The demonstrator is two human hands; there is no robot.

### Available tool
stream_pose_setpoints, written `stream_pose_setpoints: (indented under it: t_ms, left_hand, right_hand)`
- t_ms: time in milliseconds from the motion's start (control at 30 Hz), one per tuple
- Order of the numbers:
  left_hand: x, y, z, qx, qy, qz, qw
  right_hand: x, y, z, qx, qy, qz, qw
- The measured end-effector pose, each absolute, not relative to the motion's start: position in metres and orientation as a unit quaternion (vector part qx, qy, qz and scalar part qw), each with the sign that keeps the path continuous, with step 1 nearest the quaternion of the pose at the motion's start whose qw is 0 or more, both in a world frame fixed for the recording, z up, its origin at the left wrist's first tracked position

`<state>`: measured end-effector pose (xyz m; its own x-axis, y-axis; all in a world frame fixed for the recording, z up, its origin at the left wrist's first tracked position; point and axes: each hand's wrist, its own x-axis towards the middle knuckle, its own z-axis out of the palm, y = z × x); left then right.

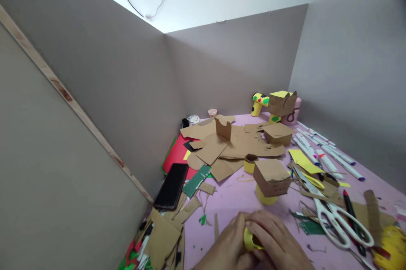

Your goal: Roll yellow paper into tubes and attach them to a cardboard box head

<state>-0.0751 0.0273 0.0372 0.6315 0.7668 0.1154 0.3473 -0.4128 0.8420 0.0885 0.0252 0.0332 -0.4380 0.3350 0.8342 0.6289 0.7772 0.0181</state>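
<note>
Your two hands meet low in the view, left hand [233,234] and right hand [272,236], their fingers closed around one yellow paper ring [248,238] at the near middle of the pink bench [233,198]. Just beyond it, one cardboard box [272,173] sits on one yellow base [264,195]; a second yellow ring [250,165], brown inside, stands behind its left side. A second cardboard box [278,134] lies farther back. To your right are one pair of white-handled scissors [331,218], one red-tipped black pen [352,215] and at least six white markers [330,163]. To your left, one dark phone [171,185] lies close to the left grey panel [127,71]. Grey panels border the left, back and right. Your widest open stretch is the pink surface ahead and left of your hands; scraps [166,236] crowd the left edge, and scissors and cuttings narrow the right.
</note>
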Motion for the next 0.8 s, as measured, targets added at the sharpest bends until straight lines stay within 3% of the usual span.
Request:
stream_pose_setpoints:
  t_ms: [100,233,333,433,633,800]
  left_hand:
    - [-0.082,0.033,0.043,0.838,0.343,0.24,0.349]
    - [-0.093,0.065,0.05,0.853,0.322,0.366,0.184]
    - [-0.097,0.106,0.057,0.85,0.339,0.399,0.058]
    - [-0.09,0.151,0.061,0.848,0.372,0.374,-0.039]
    - [-0.065,0.219,0.056,0.855,0.361,0.367,-0.062]
    - [-0.049,0.242,0.044,0.879,0.324,0.344,-0.062]
  right_hand:
    - [0.103,0.025,0.019,-0.297,-0.835,-0.132,0.443]
    - [0.137,0.02,0.008,-0.352,-0.78,-0.063,0.514]
    - [0.16,0.028,0.023,-0.453,-0.649,0.048,0.61]
    - [0.174,0.056,0.048,-0.56,-0.516,0.183,0.621]
    - [0.189,0.123,0.068,-0.568,-0.401,0.404,0.595]
    - [0.189,0.142,0.05,-0.571,-0.378,0.462,0.563]
